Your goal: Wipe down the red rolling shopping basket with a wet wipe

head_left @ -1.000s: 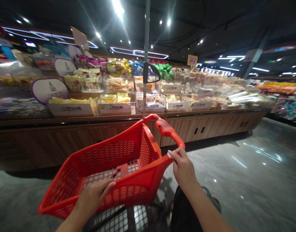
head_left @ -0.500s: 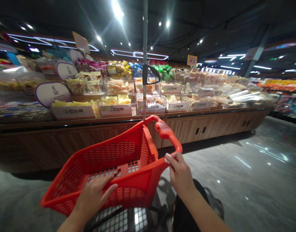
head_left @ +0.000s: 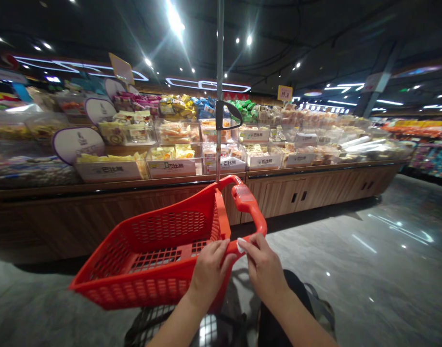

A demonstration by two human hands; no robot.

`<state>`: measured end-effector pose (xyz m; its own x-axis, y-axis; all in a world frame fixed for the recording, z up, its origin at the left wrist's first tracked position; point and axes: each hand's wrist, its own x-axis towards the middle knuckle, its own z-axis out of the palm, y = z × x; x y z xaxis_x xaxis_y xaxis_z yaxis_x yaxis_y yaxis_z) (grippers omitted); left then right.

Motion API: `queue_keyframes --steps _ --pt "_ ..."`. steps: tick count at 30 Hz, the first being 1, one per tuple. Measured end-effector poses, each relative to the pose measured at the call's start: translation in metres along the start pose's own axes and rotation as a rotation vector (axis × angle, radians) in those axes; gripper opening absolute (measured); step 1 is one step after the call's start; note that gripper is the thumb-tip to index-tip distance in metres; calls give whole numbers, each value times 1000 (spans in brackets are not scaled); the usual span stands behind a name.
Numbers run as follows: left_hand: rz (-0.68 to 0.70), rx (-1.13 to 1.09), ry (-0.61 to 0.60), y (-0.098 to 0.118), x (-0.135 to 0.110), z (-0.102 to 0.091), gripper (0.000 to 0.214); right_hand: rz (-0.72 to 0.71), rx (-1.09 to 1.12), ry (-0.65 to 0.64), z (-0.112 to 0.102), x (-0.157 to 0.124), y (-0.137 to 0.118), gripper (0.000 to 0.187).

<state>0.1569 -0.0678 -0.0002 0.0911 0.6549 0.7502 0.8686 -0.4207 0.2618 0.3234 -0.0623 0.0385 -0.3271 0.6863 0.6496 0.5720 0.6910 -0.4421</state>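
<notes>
A red plastic shopping cart (head_left: 152, 284) stands before me, its basket showing a bare grid floor. My left hand (head_left: 210, 270) is closed over the near rim, close to where the handle begins, with fingers and thumb at the edge. Just right of it, my right hand (head_left: 262, 262) pinches a small white wad, like a tissue (head_left: 240, 245), against the near end of the red cart handle (head_left: 255, 212). Part of the wad is hidden by the fingers. The two hands are close but apart.
Behind the cart runs a wooden display counter (head_left: 279, 193) with bins of packaged snacks (head_left: 174, 152) and printed signs. A metal pole (head_left: 220, 58) with a dark loop rises at the cart's far side. Grey shiny floor (head_left: 351, 270) lies to the right. A dark bag (head_left: 320, 303) is beside my leg.
My left hand has moved right along the cart's near rim, up to my right hand. My right hand has shifted slightly left and down with the white wad.
</notes>
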Motion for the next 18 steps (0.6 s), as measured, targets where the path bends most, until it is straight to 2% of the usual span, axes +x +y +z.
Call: queue_keyframes --steps 6,10,14,18 --pt "-51 -31 16 -8 -5 -4 32 75 -52 -1 -30 31 30 34" --pt "-72 -46 30 -11 -10 -10 32 74 13 -9 -37 43 42 30" --pt "-81 -54 25 -16 -15 -21 32 -44 132 -66 -37 26 28 39" --pt "-79 -56 23 -23 -22 -34 30 -145 216 -218 -43 18 9 39"
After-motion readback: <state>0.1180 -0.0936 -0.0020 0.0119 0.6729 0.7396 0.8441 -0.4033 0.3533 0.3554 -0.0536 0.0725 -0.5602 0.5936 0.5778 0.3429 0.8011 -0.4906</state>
